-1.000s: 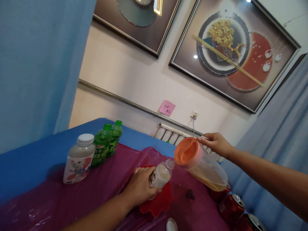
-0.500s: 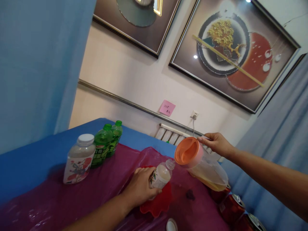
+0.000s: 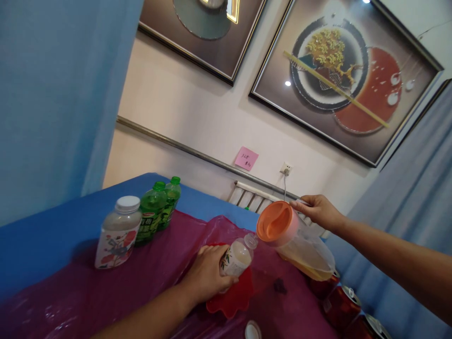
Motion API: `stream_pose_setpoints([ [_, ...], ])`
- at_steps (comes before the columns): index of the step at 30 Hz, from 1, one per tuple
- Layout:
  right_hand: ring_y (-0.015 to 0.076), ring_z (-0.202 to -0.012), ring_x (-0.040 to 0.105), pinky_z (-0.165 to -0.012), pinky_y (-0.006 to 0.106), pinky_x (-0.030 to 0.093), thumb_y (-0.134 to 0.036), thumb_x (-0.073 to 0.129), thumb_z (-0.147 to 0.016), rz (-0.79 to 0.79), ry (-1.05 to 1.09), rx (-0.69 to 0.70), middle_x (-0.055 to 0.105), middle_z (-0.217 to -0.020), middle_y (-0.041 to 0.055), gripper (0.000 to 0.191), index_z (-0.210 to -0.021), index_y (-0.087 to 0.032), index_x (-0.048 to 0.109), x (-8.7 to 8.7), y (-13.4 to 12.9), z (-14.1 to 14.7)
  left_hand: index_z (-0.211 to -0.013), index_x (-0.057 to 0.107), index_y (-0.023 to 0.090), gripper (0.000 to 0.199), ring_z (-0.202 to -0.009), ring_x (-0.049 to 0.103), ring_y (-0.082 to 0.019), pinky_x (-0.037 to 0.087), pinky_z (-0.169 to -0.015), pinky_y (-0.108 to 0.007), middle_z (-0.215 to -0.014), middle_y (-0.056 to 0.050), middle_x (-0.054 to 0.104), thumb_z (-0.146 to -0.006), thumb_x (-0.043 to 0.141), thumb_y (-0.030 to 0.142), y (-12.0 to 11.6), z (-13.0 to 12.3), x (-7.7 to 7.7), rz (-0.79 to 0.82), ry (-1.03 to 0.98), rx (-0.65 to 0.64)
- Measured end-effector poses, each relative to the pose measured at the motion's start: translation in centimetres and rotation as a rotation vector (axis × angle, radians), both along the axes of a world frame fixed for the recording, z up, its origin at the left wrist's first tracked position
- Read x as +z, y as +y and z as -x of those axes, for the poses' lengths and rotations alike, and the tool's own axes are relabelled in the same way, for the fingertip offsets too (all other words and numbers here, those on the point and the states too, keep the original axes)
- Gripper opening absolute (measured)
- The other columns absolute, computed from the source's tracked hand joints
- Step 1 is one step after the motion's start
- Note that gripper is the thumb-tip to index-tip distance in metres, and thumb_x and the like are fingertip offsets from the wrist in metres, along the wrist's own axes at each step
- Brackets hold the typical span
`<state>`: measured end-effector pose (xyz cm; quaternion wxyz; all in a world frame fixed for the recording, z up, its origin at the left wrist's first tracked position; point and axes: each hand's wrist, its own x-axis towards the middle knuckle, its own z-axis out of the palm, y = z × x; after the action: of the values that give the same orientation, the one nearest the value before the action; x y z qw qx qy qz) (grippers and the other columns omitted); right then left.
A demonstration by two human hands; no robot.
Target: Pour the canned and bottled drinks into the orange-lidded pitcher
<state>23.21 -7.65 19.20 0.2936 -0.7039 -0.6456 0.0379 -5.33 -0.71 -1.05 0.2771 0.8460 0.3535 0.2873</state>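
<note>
My left hand [image 3: 211, 274] is closed around a small clear bottle [image 3: 237, 258] with a leaf-patterned label and cloudy pale liquid inside. The bottle leans to the right above a red scalloped dish [image 3: 231, 301], its uncapped mouth up against the pitcher's lid. In my right hand [image 3: 319, 211] is the handle of a translucent pitcher [image 3: 307, 256] with an orange lid [image 3: 277, 221]. The pitcher is tipped with its lid toward the bottle's mouth, and yellowish liquid lies along its lower side. Whether liquid is flowing between them I cannot tell.
A white-capped bottle [image 3: 118, 235] and two green bottles [image 3: 151, 212] stand at the left. Red cans [image 3: 342, 306] line the right edge. A white cap [image 3: 252, 330] lies near the front on the purple plastic sheet [image 3: 148, 287], which covers part of the blue table [image 3: 42, 240].
The view has shifted very slightly. Both hands, the bottle and the pitcher keep the same positions relative to each other.
</note>
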Motion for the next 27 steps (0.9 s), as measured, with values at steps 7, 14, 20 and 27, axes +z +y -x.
stream_pose_setpoints([
  [7, 0.0092, -0.051, 0.027, -0.046, 0.025, 0.023, -0.080, 0.061, -0.071, -0.005, 0.005, -0.001, 0.027, -0.055, -0.0062, 0.064, -0.057, -0.022, 0.040, -0.04, 0.11, -0.36, -0.109, 0.067, 0.027, 0.052, -0.103, 0.063, -0.026, 0.038, -0.094, -0.035, -0.106, -0.001, 0.073, -0.061, 0.081, 0.044, 0.07, -0.01, -0.16, -0.026, 0.006, -0.015],
  [14, 0.0093, -0.051, 0.028, -0.046, 0.024, 0.024, -0.081, 0.060, -0.071, -0.002, -0.006, -0.010, 0.027, -0.055, -0.0062, 0.064, -0.057, -0.022, 0.040, -0.11, -0.01, -0.22, -0.113, 0.066, 0.026, 0.056, -0.107, 0.062, -0.027, 0.037, -0.096, -0.037, -0.112, -0.003, 0.072, -0.062, 0.081, 0.044, 0.06, -0.03, 0.00, -0.008, 0.023, -0.003],
  [20, 0.0094, -0.051, 0.028, -0.046, 0.024, 0.024, -0.082, 0.060, -0.070, 0.004, -0.003, -0.002, 0.028, -0.055, -0.0060, 0.064, -0.058, -0.022, 0.042, -0.07, 0.00, -0.25, -0.111, 0.065, 0.026, 0.055, -0.106, 0.062, -0.026, 0.036, -0.097, -0.036, -0.110, -0.002, 0.072, -0.061, 0.082, 0.043, 0.13, -0.09, -0.20, -0.012, 0.010, -0.011],
  [27, 0.0092, -0.051, 0.029, -0.045, 0.024, 0.025, -0.081, 0.062, -0.070, 0.000, 0.006, -0.002, 0.029, -0.054, -0.0061, 0.064, -0.057, -0.022, 0.042, -0.09, -0.01, -0.24, -0.111, 0.065, 0.027, 0.053, -0.106, 0.062, -0.027, 0.037, -0.095, -0.036, -0.109, -0.002, 0.072, -0.063, 0.080, 0.043, 0.07, 0.01, -0.02, -0.018, 0.025, -0.017],
])
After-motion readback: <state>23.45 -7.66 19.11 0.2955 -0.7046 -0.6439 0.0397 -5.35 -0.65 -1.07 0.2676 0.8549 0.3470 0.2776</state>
